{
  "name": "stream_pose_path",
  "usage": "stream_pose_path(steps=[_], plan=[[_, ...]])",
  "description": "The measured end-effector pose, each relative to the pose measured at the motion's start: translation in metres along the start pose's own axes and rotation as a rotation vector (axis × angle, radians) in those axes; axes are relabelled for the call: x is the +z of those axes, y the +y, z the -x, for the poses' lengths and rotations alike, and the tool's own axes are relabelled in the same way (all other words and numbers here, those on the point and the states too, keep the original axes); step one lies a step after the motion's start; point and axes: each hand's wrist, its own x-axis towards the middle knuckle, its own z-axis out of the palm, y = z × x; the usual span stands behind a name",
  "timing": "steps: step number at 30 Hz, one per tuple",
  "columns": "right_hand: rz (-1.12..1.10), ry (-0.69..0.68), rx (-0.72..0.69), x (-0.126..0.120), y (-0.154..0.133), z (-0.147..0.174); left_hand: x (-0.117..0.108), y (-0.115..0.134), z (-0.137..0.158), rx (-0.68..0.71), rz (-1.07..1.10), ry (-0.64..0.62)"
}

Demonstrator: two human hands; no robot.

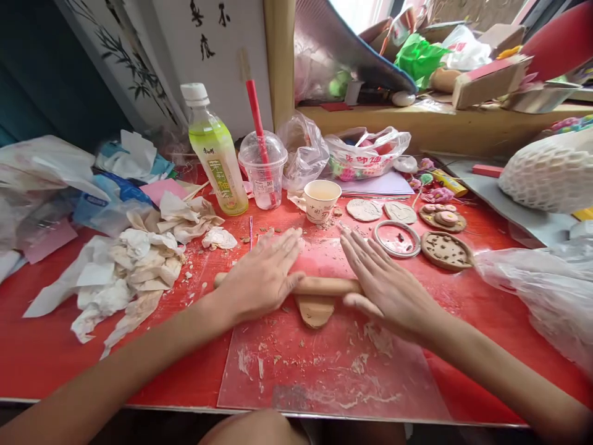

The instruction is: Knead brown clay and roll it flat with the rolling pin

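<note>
A wooden rolling pin (324, 286) lies crosswise over a small piece of brown clay (315, 312), whose rounded near end shows below it. My left hand (264, 272) rests flat on the pin's left part, fingers stretched forward. On its right end lies my right hand (382, 278), palm down with fingers extended. Neither hand wraps round the pin. Under the clay is a clear plastic sheet (324, 383) smeared with dried clay and crumbs. Just beyond the hands stands a paper cup (321, 201).
Crumpled tissues (125, 266) lie left, near a green drink bottle (217, 154) and a lidded plastic cup (265, 170) with a red straw. To the right are a clay ring (397, 239), a round clay piece (447, 250), flat clay discs (365, 210) and a plastic bag (542, 290).
</note>
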Motion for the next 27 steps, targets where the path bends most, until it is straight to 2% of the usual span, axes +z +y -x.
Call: stream_pose_path(steps=[3, 8, 10, 13, 16, 18, 22, 24, 27], plan=[[-0.005, -0.025, 0.041, 0.002, 0.010, -0.014, 0.003, -0.006, -0.011, -0.050, -0.026, 0.034], [-0.010, 0.021, -0.124, -0.009, -0.015, 0.028, -0.004, 0.017, 0.036, 0.122, 0.014, 0.015], [0.009, 0.028, -0.174, -0.010, -0.020, 0.037, -0.007, 0.020, 0.045, 0.176, 0.035, -0.013], [0.003, 0.047, -0.118, -0.002, -0.007, 0.018, -0.003, 0.008, 0.024, 0.096, 0.047, -0.047], [-0.011, 0.011, 0.020, 0.007, 0.013, -0.015, 0.006, -0.009, -0.007, -0.065, 0.021, 0.031], [-0.016, -0.013, 0.026, 0.007, 0.016, -0.019, 0.007, -0.011, -0.010, -0.078, 0.023, 0.039], [-0.020, -0.027, -0.125, -0.004, -0.007, 0.021, -0.009, 0.009, 0.034, 0.032, 0.112, -0.058], [0.002, -0.015, -0.174, -0.010, -0.019, 0.042, -0.018, 0.016, 0.053, 0.131, 0.160, -0.122], [0.002, -0.024, -0.174, -0.011, -0.018, 0.040, -0.016, 0.009, 0.048, 0.141, 0.178, -0.170]])
